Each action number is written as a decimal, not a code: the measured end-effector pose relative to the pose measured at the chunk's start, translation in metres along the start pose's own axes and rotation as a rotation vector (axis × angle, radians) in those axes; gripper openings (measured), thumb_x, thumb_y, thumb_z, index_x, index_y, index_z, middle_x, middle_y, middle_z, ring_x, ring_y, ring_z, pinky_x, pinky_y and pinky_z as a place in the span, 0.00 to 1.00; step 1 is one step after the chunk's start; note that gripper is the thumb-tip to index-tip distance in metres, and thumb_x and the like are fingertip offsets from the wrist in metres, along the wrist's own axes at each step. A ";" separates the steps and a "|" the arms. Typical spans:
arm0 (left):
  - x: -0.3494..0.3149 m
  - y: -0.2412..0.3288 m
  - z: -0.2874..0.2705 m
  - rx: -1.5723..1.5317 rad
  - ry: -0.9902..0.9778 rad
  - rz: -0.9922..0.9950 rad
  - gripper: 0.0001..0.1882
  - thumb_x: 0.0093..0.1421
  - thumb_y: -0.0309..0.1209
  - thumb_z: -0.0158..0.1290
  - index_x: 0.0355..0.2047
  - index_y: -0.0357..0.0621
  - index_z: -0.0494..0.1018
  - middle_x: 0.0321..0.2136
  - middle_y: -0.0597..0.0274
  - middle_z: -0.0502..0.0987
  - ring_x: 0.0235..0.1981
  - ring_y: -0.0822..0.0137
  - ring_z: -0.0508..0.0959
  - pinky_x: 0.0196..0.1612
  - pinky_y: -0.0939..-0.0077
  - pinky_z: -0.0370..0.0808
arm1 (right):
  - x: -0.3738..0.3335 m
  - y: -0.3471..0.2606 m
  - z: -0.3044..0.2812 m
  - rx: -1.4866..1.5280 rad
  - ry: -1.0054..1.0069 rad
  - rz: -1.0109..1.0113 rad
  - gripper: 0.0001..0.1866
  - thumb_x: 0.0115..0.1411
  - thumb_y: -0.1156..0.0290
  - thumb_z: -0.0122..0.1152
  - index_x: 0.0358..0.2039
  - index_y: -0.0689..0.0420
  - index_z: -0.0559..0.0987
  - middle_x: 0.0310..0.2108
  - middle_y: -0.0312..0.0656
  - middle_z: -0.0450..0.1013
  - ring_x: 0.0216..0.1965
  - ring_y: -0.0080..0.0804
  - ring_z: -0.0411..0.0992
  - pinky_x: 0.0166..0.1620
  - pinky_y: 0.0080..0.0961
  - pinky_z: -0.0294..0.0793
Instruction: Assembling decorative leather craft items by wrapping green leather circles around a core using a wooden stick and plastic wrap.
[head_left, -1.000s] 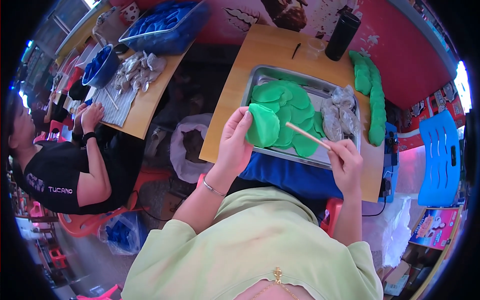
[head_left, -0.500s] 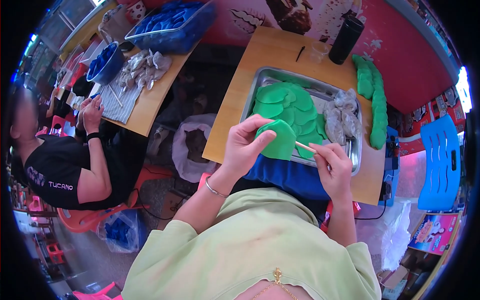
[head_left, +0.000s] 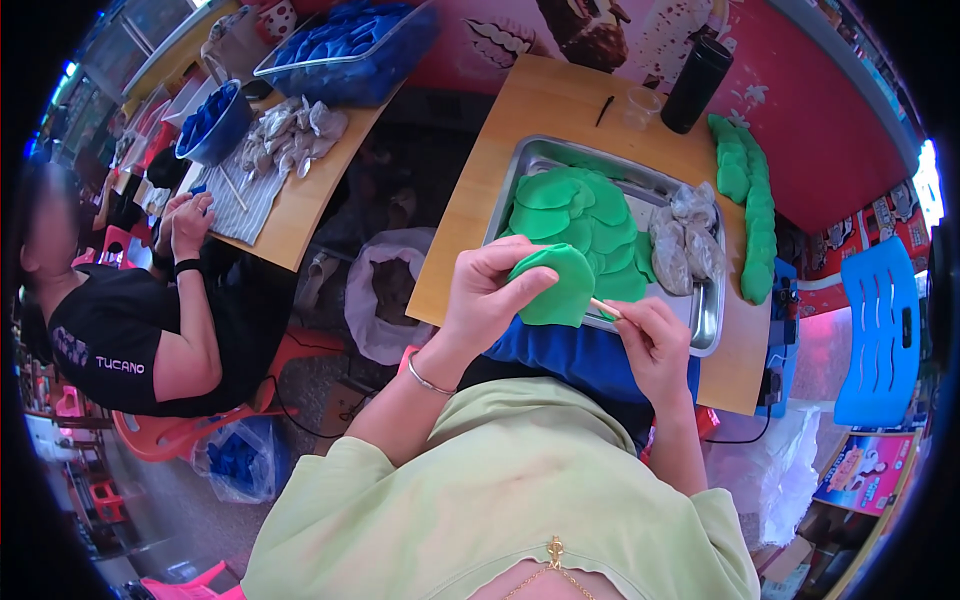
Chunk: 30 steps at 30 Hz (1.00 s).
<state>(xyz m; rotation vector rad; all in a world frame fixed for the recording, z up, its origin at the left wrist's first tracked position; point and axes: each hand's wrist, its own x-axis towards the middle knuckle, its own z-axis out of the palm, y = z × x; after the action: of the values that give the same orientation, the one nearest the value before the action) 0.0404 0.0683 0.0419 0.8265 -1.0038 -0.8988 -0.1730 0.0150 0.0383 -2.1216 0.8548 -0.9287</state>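
Note:
Between thumb and fingers, my left hand (head_left: 497, 291) pinches a round, limp green rubbery piece (head_left: 560, 289) by its left edge. My right hand (head_left: 655, 340) grips a thin pale stick (head_left: 606, 308), whose far end meets the right edge of that piece; whether the tip goes inside it cannot be seen. Beyond both hands lies a metal tray (head_left: 512, 165) with a heap of overlapping green pieces (head_left: 570, 205) of the same kind. Crumpled clear plastic packets (head_left: 684, 240) with greyish contents rest in the tray's right side.
Stacked green pieces (head_left: 757, 235) line the wooden table's (head_left: 470, 190) right side. A black bottle (head_left: 695, 85), clear cup (head_left: 642, 104) and pen (head_left: 604, 111) stand or lie at the back. Left are a lined bin (head_left: 372, 335) and a seated person (head_left: 140, 330); right, a blue chair (head_left: 880, 335).
My right hand has moved slightly left and down, with the stick closer to the green piece. The green piece has turned a little and shows a rounder face.

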 end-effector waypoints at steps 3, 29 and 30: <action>-0.001 0.000 -0.002 0.043 -0.021 -0.021 0.04 0.56 0.22 0.57 0.29 0.32 0.76 0.22 0.68 0.70 0.25 0.79 0.67 0.26 0.84 0.62 | 0.002 -0.003 0.000 -0.003 -0.010 -0.014 0.12 0.53 0.81 0.59 0.39 0.58 0.80 0.25 0.42 0.71 0.25 0.32 0.69 0.28 0.23 0.66; -0.003 -0.012 0.000 0.108 -0.069 0.188 0.10 0.61 0.29 0.53 0.34 0.33 0.76 0.27 0.62 0.76 0.23 0.78 0.70 0.24 0.85 0.65 | 0.001 0.011 0.011 0.462 -0.096 0.131 0.10 0.55 0.82 0.57 0.39 0.64 0.79 0.27 0.38 0.71 0.28 0.22 0.67 0.30 0.17 0.63; -0.004 -0.014 -0.001 0.084 -0.070 0.163 0.11 0.63 0.31 0.51 0.36 0.32 0.76 0.29 0.61 0.76 0.22 0.78 0.70 0.23 0.85 0.65 | -0.002 0.014 0.011 0.545 -0.108 0.185 0.10 0.56 0.82 0.56 0.39 0.64 0.79 0.27 0.37 0.71 0.28 0.21 0.66 0.30 0.17 0.63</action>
<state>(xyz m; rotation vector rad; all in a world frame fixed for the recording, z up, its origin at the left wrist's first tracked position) 0.0371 0.0669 0.0277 0.7761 -1.1592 -0.7540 -0.1699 0.0117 0.0210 -1.5801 0.6391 -0.8268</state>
